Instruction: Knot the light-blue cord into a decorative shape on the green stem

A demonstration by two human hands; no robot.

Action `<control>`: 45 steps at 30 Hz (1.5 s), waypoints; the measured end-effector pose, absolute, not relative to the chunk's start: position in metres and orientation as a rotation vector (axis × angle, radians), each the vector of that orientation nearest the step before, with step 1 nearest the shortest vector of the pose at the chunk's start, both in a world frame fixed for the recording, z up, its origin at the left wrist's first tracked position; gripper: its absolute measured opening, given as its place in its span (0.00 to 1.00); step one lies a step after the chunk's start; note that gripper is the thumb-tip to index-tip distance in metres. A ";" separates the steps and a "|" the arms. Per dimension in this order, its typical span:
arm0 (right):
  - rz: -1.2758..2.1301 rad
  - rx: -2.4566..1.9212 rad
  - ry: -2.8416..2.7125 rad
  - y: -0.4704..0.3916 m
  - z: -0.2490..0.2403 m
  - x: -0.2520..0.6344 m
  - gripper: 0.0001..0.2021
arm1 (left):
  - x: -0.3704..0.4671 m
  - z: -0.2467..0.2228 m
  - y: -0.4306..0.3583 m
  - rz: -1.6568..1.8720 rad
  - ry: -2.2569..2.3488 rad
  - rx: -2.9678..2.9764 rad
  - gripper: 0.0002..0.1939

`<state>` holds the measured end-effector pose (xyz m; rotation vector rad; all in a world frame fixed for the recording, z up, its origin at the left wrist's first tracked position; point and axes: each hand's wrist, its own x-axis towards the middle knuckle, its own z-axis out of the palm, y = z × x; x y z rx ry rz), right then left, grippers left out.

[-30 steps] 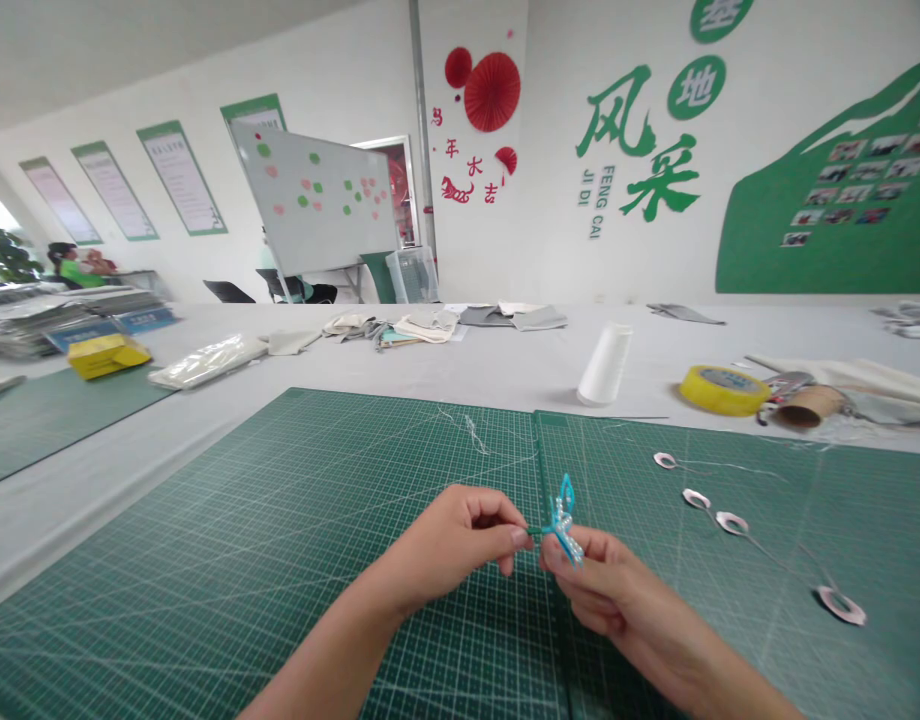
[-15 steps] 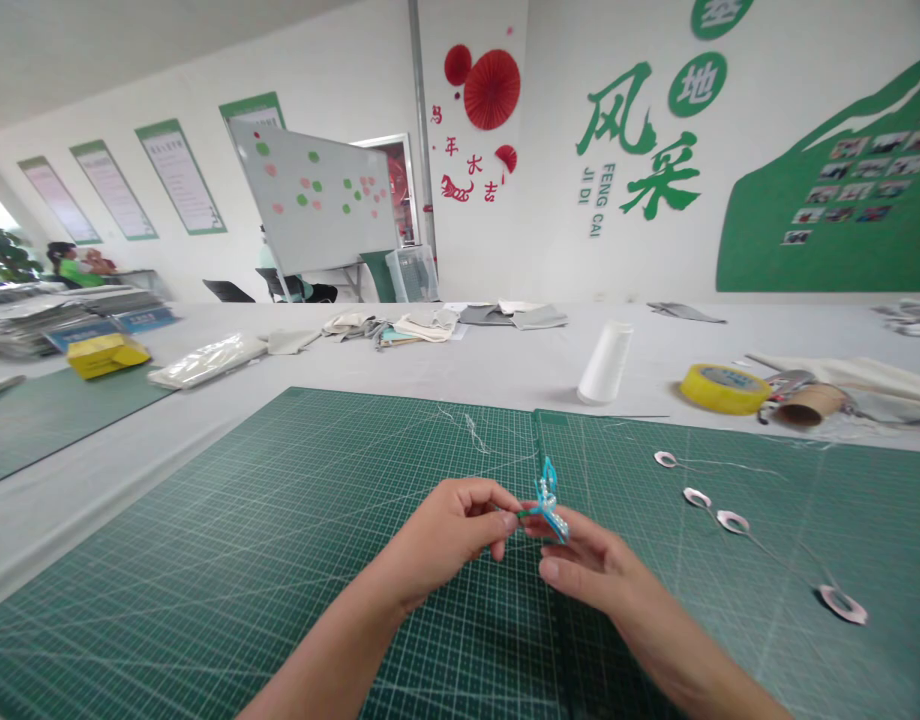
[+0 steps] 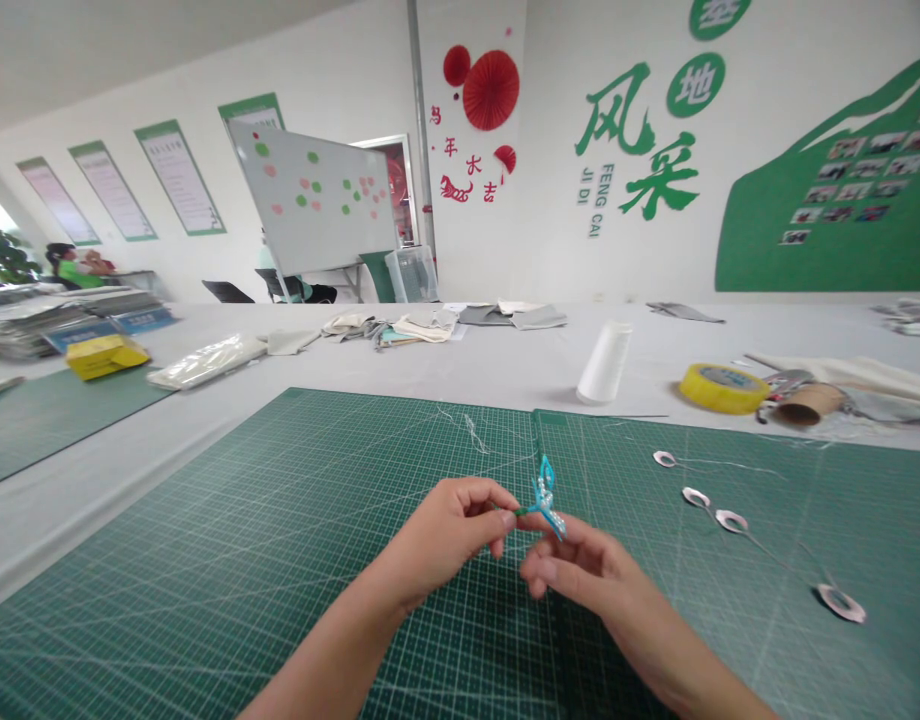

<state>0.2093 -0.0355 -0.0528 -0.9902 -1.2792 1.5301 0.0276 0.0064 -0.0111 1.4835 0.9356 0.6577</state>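
Between thumb and fingertips, my left hand (image 3: pixel 456 525) pinches the green stem of a small blue flower-like piece (image 3: pixel 548 498) with pearly white beads. The piece points to the right, over the green cutting mat (image 3: pixel 280 520). My right hand (image 3: pixel 584 570) is just right of it, its index finger stretched behind and against the piece, the other fingers curled and the thumb apart from the piece. Pinkish-white oval rings on thin stems, such as one ring (image 3: pixel 841 603), lie on the mat to the right.
A white thread cone (image 3: pixel 606 362) stands beyond the mat. Yellow tape (image 3: pixel 724 388) and a cardboard roll (image 3: pixel 807 404) are at right. Loose thread (image 3: pixel 473 434) lies on the mat. Fabric pieces, a plastic packet (image 3: pixel 209 360) and a yellow box (image 3: pixel 107 355) lie farther back.
My right hand's lower fingers have curled inward and its thumb has shifted slightly left. The blue piece has tilted a little. My left hand keeps its pinch.
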 end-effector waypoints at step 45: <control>1.203 -1.231 -1.527 -0.046 -0.056 0.200 0.18 | 0.030 -0.013 0.008 0.677 0.988 1.453 0.07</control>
